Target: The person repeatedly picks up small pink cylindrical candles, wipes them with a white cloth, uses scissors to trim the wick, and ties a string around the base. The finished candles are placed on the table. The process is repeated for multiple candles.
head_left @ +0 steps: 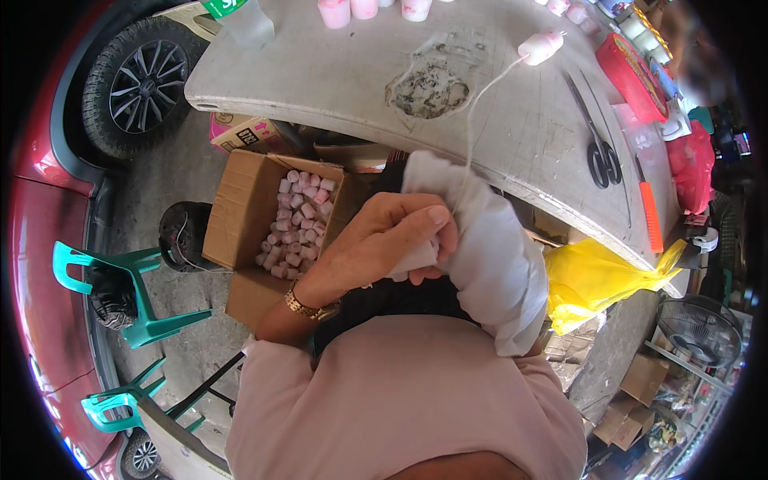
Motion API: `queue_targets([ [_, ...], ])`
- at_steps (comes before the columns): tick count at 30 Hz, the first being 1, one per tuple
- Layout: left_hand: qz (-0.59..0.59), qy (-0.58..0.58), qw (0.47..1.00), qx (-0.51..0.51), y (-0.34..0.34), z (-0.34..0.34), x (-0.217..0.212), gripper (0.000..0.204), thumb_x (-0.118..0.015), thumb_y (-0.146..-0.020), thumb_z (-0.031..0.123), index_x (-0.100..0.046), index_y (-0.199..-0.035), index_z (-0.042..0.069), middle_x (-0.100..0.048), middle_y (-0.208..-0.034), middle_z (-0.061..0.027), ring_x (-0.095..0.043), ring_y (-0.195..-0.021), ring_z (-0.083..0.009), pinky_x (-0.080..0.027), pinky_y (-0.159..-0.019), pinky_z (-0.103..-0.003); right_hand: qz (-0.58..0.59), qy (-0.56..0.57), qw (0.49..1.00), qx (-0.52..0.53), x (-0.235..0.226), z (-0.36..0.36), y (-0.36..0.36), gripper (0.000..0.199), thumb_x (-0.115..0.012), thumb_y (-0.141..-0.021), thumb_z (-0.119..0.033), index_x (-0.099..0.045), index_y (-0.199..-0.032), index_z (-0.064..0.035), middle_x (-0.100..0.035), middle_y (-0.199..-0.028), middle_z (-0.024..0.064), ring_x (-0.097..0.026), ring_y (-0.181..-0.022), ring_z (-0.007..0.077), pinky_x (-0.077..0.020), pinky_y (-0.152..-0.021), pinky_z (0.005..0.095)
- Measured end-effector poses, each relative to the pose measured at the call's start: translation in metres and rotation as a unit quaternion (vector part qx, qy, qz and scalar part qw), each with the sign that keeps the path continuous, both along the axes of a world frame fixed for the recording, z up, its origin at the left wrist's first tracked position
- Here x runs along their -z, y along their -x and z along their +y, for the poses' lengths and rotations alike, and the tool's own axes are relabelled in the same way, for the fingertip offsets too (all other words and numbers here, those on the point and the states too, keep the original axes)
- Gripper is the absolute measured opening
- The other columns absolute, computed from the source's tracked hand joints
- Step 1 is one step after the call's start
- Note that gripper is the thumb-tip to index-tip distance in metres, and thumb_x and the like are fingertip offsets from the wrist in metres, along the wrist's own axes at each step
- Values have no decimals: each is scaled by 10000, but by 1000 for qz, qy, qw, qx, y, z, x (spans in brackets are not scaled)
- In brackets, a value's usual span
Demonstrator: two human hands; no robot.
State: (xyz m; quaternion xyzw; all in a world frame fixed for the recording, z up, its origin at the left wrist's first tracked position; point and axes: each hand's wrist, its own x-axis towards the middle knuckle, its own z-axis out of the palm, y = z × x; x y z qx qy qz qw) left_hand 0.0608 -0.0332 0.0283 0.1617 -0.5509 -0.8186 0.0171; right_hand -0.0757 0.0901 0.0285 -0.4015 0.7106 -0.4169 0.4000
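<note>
My left hand (400,236), with a gold watch (308,302) at its wrist, is closed in front of my chest. A white cord (474,120) runs down from a small pale pink cylinder (541,48) on the table to its thumb and fingers. Beneath the palm shows a small white piece (420,256), partly covered. My right arm is wrapped in a loose white sleeve (496,248) and lies bent close beside the left hand. Sleeve and left hand hide most of my right hand; fingertips (424,276) show below, whose hand I cannot tell.
Left of my lap stands an open cardboard box (240,208) of small pink-and-white cylinders (296,216). Scissors (600,152), an orange-handled cutter (650,216) and a red tub (632,76) lie on the worn table (336,72). A yellow bag (592,280) hangs at its right edge.
</note>
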Motion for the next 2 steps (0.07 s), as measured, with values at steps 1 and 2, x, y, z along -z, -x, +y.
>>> queue_targets([
  [1,8,-3,1000,-10,0,-1,2,413,-524,-974,372,-639,-881,-13,-591,-765,-92,-573,-564,-131,-585,-654,-300,-73,15,997,19,2,-5,3,301,-688,-811,-161,-646,-1091,-60,-674,-818,107,-650,-679,222,-522,-624,334],
  [2,18,-29,999,2,-1,-4,5,356,-530,-974,332,-634,-934,-6,-596,-796,-84,-574,-577,-125,-583,-669,-298,-147,29,988,36,6,-10,7,331,-691,-805,-133,-649,-1128,-78,-683,-831,97,-654,-677,210,-525,-626,326],
])
